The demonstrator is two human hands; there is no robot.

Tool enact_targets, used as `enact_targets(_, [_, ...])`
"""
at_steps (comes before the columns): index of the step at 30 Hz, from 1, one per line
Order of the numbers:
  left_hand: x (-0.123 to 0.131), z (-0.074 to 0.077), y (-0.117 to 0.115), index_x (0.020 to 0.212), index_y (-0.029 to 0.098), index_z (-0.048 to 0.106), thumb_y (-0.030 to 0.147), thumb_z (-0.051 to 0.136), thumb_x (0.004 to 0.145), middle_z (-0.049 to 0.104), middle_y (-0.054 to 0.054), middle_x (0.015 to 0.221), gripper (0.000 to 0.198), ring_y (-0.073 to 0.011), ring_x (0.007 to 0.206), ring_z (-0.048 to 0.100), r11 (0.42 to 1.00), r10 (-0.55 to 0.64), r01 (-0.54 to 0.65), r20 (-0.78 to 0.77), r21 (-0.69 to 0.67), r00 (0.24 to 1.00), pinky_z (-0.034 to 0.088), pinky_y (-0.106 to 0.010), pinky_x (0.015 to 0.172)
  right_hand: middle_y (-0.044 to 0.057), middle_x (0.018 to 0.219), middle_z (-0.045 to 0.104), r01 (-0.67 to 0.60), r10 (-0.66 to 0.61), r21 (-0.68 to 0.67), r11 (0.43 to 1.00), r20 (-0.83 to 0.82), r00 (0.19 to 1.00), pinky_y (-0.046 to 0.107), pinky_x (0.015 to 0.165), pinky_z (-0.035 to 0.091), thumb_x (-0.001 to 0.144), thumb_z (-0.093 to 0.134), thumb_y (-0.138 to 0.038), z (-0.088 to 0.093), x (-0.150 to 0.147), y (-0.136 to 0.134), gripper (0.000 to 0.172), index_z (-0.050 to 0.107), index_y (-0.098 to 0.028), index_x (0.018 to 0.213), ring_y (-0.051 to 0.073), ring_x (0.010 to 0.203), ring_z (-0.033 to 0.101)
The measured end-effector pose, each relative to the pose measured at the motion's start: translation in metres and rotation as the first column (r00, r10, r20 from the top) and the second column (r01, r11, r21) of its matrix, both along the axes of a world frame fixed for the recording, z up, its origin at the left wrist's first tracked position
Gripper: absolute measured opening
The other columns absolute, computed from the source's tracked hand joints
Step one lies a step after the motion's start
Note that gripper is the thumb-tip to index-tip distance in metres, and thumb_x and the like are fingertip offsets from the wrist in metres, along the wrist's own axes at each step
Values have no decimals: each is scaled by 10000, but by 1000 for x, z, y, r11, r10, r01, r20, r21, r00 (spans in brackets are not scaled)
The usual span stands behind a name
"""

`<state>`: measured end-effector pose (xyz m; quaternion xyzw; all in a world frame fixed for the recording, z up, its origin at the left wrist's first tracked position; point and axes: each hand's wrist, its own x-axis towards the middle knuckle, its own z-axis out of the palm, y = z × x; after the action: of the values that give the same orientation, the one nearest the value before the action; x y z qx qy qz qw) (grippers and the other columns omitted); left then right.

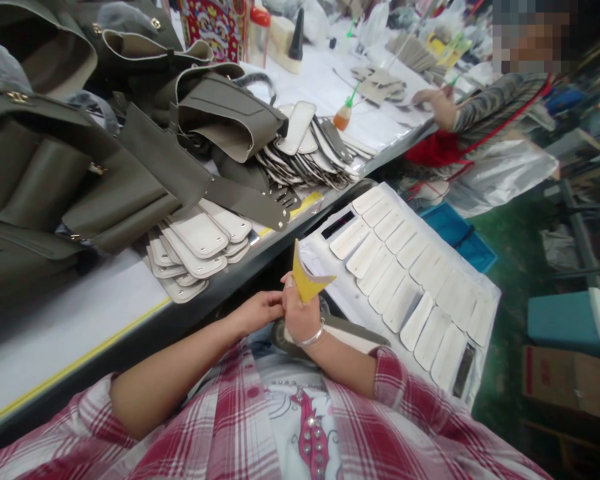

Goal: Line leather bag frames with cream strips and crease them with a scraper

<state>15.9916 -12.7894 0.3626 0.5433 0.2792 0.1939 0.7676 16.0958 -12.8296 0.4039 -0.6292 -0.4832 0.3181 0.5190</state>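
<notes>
My right hand (303, 317) is closed around a folded yellow piece (307, 283) with a pale edge, which looks like stiff paper or tape and sticks up above the fist. Against it, my left hand (265, 311) has its fingertips pressed together. Whatever those fingertips pinch is hidden by the right hand. Beneath my right wrist lies an olive-grey leather piece (380, 339) with a whitish face, partly covered by the hand and forearm. Both hands are low in front of my body, just off the table edge.
Olive-grey leather bags (130, 167) crowd the table's left, beside stacked white-faced flaps (195, 240). More strips (305, 160) are piled behind. To my right, a board (487, 320) bears rows of whitish pieces. A co-worker's hand (443, 107) rests near the far table edge. A blue bin (460, 237) stands beyond.
</notes>
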Motion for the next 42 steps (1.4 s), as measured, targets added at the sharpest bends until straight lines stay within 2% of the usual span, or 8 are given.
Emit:
enact_targets(3, [3, 3, -5, 898, 154, 661, 257, 564, 734, 656, -17, 811, 217, -179, 795, 563, 995, 48, -48, 4, 84, 999, 416, -269, 759, 30, 793, 534, 60, -66, 97, 993, 57, 996, 273, 684, 416, 826, 439, -329, -1, -2, -3, 157, 527, -199, 833, 134, 718, 508])
enact_targets(7, [4, 6, -10, 962, 158, 663, 298, 566, 750, 672, -42, 886, 272, -197, 842, 579, 994, 66, -64, -25, 88, 997, 417, -288, 796, -44, 549, 410, 63, -74, -47, 997, -314, 947, 235, 466, 365, 788, 489, -398, 4, 11, 5, 204, 507, -195, 789, 89, 473, 403])
enact_targets(10, [0, 4, -12, 1051, 162, 637, 303, 574, 754, 664, -69, 996, 335, -202, 926, 577, 997, 4, -2, 24, -75, 1000, 396, -310, 864, -111, 437, 237, 27, -92, -119, 993, -595, 799, 187, 338, 229, 753, 520, -435, 16, 30, 9, 243, 453, -202, 762, 51, 343, 216])
enact_targets(13, [-6, -1, -11, 1128, 167, 596, 281, 559, 766, 630, -86, 1102, 381, -209, 1021, 551, 970, -42, 61, 89, -233, 995, 358, -332, 927, -102, 457, 345, -74, 2, -70, 995, -711, 704, 187, 381, 332, 713, 598, -422, 31, 44, 8, 268, 480, -187, 761, 43, 365, 312])
enact_targets(26, [-20, 28, 7, 1172, 174, 520, 276, 605, 743, 606, -100, 1096, 450, -239, 1023, 554, 959, 261, -208, 314, -193, 913, 402, -368, 912, -84, 352, 394, -649, 529, -138, 748, -466, 709, 209, 328, 364, 701, 623, -455, 25, 31, 41, 342, 532, -131, 645, 59, 296, 350])
enact_targets(32, [6, 40, 12, 1152, 130, 538, 445, 678, 662, 640, -105, 1017, 599, -263, 940, 583, 967, 216, -246, 303, 64, 928, 464, -352, 812, -75, 423, 459, -507, 448, -123, 853, -325, 833, 204, 357, 371, 638, 662, -351, 26, 30, 26, 259, 560, -148, 761, 70, 356, 405])
enact_targets(38, [32, 55, 3, 921, 101, 647, 388, 621, 742, 662, -66, 827, 339, -193, 773, 593, 921, 241, -304, 254, 246, 937, 463, -298, 734, 25, 758, 636, -236, 252, 139, 962, -111, 961, 312, 721, 482, 639, 610, -203, 24, 30, 10, 134, 608, -186, 772, 164, 749, 583])
enact_targets(42, [39, 53, 8, 776, 119, 632, 463, 607, 736, 617, -27, 688, 347, -152, 644, 557, 900, 317, -356, 182, 253, 931, 445, -258, 614, 4, 576, 567, -173, 177, 39, 984, -277, 944, 262, 497, 442, 672, 588, -259, 22, 28, 12, 93, 557, -173, 658, 123, 520, 520])
